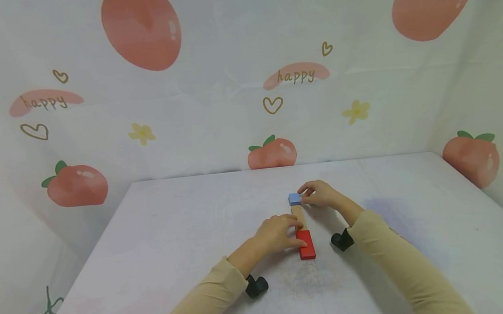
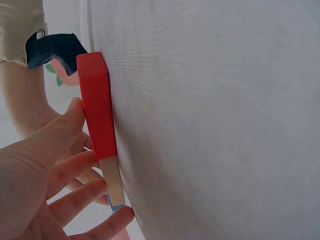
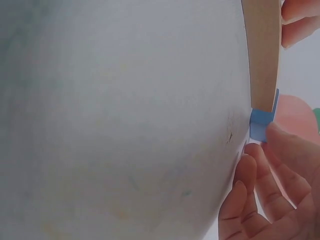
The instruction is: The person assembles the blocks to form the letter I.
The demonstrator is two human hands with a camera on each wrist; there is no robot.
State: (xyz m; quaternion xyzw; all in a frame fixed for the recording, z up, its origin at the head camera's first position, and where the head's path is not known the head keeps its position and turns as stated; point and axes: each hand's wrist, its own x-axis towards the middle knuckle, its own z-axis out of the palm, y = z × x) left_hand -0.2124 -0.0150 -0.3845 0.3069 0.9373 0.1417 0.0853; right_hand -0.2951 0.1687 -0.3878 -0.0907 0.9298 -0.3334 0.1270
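Note:
A red block (image 1: 306,245), a plain wooden strip (image 1: 299,217) and a blue block (image 1: 294,199) lie end to end in a line on the table. My left hand (image 1: 279,232) is at the left of the line, fingers spread. In the left wrist view its thumb touches the red block (image 2: 95,107), while the other fingers lie along the wooden strip (image 2: 112,180). At the far end, my right hand (image 1: 321,194) is beside the blue block. The right wrist view has its thumb touching the blue block (image 3: 259,131), with the other fingers loosely bent.
The white table (image 1: 193,208) has faint stains. A black wrist mount (image 1: 257,286) sits under the left sleeve and another black mount (image 1: 342,240) under the right. Behind the table hangs a pale curtain (image 1: 210,105) printed with fruit, hearts and flowers.

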